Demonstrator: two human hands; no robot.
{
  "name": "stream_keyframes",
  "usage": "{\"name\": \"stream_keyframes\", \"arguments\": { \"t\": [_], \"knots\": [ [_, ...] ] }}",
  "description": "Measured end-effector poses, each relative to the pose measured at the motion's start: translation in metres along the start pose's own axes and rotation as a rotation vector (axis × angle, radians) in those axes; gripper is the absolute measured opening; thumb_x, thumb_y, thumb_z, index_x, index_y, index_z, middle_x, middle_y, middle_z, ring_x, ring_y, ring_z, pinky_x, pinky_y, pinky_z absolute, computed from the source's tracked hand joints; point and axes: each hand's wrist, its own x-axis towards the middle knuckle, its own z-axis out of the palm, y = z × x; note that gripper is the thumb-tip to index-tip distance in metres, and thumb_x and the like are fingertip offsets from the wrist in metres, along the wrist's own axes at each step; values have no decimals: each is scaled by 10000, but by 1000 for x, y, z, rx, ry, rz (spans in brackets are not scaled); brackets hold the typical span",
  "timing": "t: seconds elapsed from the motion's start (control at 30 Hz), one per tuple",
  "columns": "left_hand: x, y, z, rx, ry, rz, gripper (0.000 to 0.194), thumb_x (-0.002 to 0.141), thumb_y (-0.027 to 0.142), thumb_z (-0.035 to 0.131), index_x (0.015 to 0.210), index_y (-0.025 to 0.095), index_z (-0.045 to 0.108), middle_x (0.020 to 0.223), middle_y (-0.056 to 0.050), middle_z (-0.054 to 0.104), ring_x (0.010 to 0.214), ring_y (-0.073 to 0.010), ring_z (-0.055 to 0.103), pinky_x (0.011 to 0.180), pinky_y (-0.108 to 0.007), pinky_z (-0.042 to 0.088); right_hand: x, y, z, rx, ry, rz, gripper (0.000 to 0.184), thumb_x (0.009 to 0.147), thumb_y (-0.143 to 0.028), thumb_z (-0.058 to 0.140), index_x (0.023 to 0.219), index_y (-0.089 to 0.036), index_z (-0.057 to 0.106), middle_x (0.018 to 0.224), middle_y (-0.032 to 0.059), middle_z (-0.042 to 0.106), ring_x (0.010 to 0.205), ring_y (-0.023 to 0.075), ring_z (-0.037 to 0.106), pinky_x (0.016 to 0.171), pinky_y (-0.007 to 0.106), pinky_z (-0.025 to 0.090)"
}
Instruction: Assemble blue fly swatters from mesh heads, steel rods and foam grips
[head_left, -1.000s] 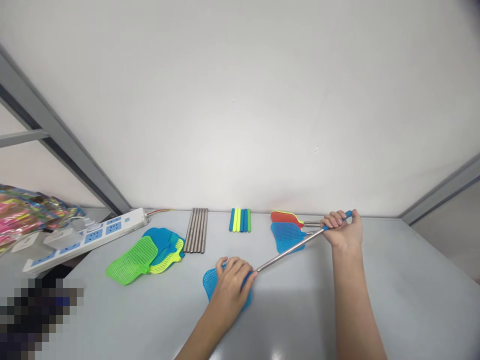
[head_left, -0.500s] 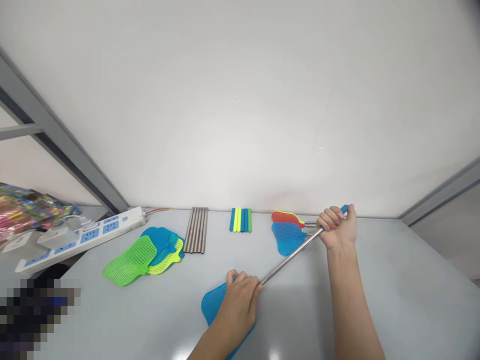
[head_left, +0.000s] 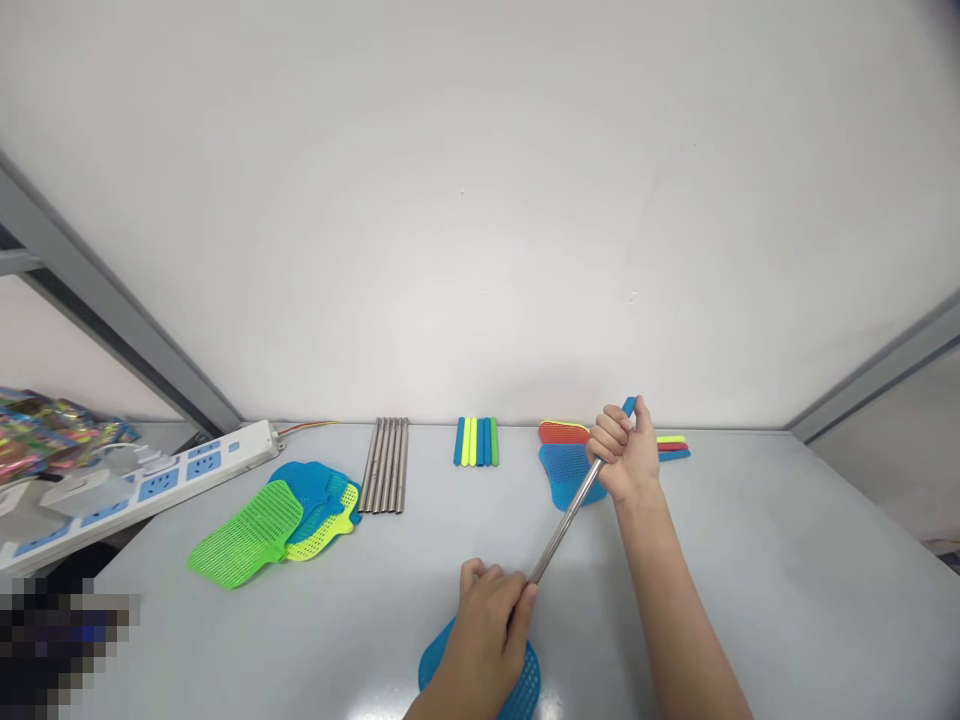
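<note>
A fly swatter with a blue mesh head, a metal rod and a blue grip is held slantwise between both hands. My left hand closes round the lower end of the rod, where it meets the head, and covers part of the mesh. My right hand is wrapped round the blue grip at the upper end, thumb pointing up. Behind that hand lie other swatters, with a blue head and a red head; their coloured grips show at its right.
At the left lie several loose swatter heads, a green one on top. Metal rods and coloured grips lie in rows along the wall. A power strip with plugs and shiny packaging are at the far left.
My right hand has moved left with the grip, so the rod stands steeper. My left hand and the blue head have shifted slightly right. The grips of the lying swatters have come into sight.
</note>
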Motion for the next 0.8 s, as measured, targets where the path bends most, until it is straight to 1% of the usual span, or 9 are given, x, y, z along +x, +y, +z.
{"name": "stream_keyframes", "arguments": {
  "t": [0.23, 0.43, 0.57, 0.7, 0.8],
  "knots": [
    [3, -6, -4, -41, -4, -29, 280, 849, 211, 281, 577, 182, 340, 556, 31, 415, 566, -115, 373, 700, -304, 305, -1, 4, -1, -20, -1, -31, 390, 799, -447, 342, 519, -192, 249, 404, -100, 159, 305, 44, 162, 272, 146, 169],
    [4, -7, -2, -61, -9, -57, 287, 855, 226, 275, 574, 182, 317, 564, 34, 395, 560, -112, 359, 699, -302, 314, 1, 14, 4, 7, -12, 23, 386, 795, -423, 369, 516, -192, 235, 407, -101, 139, 307, 43, 137, 268, 146, 135],
    [5, -11, -3, -58, 6, -53, 282, 853, 231, 276, 577, 186, 315, 561, 31, 390, 560, -116, 355, 685, -304, 326, 2, 24, 8, 10, -2, 27, 399, 783, -459, 367, 516, -194, 233, 401, -101, 144, 306, 43, 132, 266, 146, 134],
    [6, -12, -6, -55, 30, -72, 294, 857, 252, 255, 577, 191, 318, 545, 30, 380, 560, -124, 371, 682, -311, 331, 3, 38, 9, -4, 2, 89, 399, 767, -454, 403, 514, -194, 234, 394, -105, 146, 303, 41, 122, 262, 146, 132],
    [6, -11, -7, -34, 27, -84, 308, 859, 272, 248, 573, 191, 329, 537, 32, 382, 554, -124, 380, 688, -310, 327, 4, 43, 8, -1, 1, 103, 396, 762, -447, 414, 514, -193, 238, 395, -103, 156, 303, 41, 135, 264, 147, 139]
  ]
}}
